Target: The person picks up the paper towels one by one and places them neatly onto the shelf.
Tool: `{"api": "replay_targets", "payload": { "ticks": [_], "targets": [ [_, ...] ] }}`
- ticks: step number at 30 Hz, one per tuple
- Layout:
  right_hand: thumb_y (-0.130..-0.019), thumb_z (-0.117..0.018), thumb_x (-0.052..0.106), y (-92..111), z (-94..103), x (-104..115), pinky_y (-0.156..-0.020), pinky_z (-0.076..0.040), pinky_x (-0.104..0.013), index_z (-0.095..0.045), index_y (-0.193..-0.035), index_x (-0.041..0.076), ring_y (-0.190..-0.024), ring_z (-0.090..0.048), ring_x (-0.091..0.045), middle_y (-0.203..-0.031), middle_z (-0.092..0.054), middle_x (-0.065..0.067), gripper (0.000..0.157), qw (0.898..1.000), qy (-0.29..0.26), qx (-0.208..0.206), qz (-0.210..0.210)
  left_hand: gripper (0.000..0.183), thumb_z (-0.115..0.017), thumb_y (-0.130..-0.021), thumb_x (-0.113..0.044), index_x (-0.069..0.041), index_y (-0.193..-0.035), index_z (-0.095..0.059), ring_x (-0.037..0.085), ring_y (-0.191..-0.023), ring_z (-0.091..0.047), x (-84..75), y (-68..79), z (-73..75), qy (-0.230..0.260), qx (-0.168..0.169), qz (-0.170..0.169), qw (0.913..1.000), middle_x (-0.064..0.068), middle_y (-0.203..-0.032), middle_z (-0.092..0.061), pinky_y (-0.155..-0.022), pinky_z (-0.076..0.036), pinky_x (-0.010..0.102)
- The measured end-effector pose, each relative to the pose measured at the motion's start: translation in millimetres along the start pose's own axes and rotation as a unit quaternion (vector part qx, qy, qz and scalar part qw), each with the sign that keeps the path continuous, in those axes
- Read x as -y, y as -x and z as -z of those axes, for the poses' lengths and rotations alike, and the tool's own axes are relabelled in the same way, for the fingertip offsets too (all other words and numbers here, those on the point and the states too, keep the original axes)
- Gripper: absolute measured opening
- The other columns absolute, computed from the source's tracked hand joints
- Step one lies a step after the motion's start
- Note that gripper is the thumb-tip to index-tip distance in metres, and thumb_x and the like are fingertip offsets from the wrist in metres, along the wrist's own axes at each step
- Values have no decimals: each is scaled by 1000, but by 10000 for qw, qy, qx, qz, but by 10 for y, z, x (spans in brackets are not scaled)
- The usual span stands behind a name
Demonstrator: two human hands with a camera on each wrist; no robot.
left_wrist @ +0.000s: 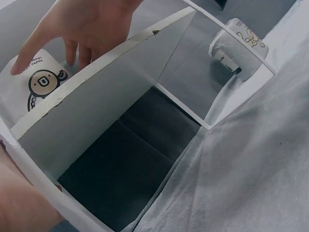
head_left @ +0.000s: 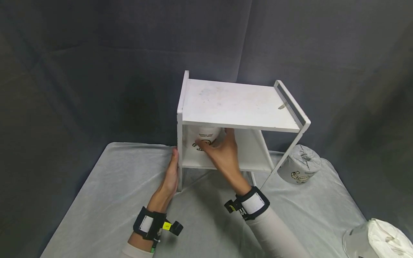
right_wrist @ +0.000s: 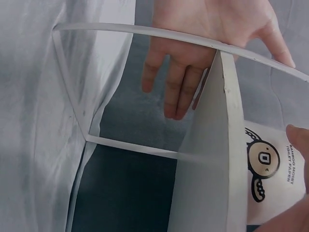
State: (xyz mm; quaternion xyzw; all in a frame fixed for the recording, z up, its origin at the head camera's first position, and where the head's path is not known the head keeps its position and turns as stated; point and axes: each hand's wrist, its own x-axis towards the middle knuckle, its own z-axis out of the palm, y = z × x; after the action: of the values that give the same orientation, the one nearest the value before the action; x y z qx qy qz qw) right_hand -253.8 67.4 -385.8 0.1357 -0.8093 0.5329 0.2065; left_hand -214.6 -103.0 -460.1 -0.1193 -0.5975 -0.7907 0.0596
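A white two-tier shelf (head_left: 238, 104) stands on the cloth-covered table. On its lower board (head_left: 253, 150), at the left end, sits a wrapped toilet paper roll (head_left: 208, 134), partly hidden under the top board. My right hand (head_left: 226, 152) reaches in from the front and holds the roll, thumb across its printed face and fingers at its right side. The left wrist view shows this thumb and the bent fingers around the roll (left_wrist: 29, 92). Flat against the outside of the shelf's left side, my left hand (head_left: 169, 175) has straight fingers, visible in the right wrist view (right_wrist: 203, 29).
Another wrapped toilet paper roll (head_left: 300, 165) stands on the table just right of the shelf. A further wrapped roll (head_left: 387, 240) is at the lower right corner. Grey cloth (head_left: 129, 186) covers the table, and a dark curtain (head_left: 129, 71) hangs behind.
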Motion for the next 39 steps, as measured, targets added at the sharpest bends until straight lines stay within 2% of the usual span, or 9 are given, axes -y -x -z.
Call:
{"api": "replay_targets", "payload": {
  "ticks": [7,15,18,21,28,39],
  "targets": [
    [-81,-93,42,91,132,23,-123,-35,-51,-35,-161,11,-150,-43,-31,-160,-47,-12,105,9996,205,74,-180,95,-21,-110,-65,3,-164,17,37,-160,24,7,-1,-10,-28,22,1,10000,20,-174,21,-127,16,57],
    [-77,-97,38,230,286,59,-124,-34,-50,-29,-166,10,-153,-39,-32,-165,-40,-18,116,9982,399,171,-417,93,-18,-109,-66,-1,-166,15,33,-161,21,-2,-10,-5,-80,111,-67,9999,16,-176,19,-128,14,56],
    [-78,-97,37,289,351,65,-124,-33,-52,-24,-167,6,-153,-38,-34,-165,-39,-21,119,9970,496,254,-539,90,-18,-110,-64,-1,-166,16,34,-161,22,2,-12,-4,-81,92,-49,9999,16,-175,20,-128,14,55],
    [-78,-96,39,355,423,69,-124,-33,-53,-22,-168,7,-154,-38,-33,-166,-38,-19,120,9953,639,321,-651,89,-17,-111,-62,0,-165,17,36,-161,23,9,-11,-2,-124,70,-1,9999,17,-175,21,-128,15,56],
    [-79,-95,37,487,563,60,-124,-33,-56,-22,-168,7,-155,-36,-34,-167,-38,-18,119,9946,747,426,-582,88,-17,-111,-61,0,-165,16,36,-160,24,-6,2,-2,-178,79,-58,9998,17,-175,21,-127,16,57],
    [-81,-95,29,704,784,70,-126,-30,-54,-21,-168,8,-158,-33,-29,-170,-34,-15,116,9944,769,567,-458,88,-17,-111,-62,0,-166,16,34,-161,23,4,-4,4,-160,142,-57,9998,16,-175,20,-127,16,57]
  ]
}}
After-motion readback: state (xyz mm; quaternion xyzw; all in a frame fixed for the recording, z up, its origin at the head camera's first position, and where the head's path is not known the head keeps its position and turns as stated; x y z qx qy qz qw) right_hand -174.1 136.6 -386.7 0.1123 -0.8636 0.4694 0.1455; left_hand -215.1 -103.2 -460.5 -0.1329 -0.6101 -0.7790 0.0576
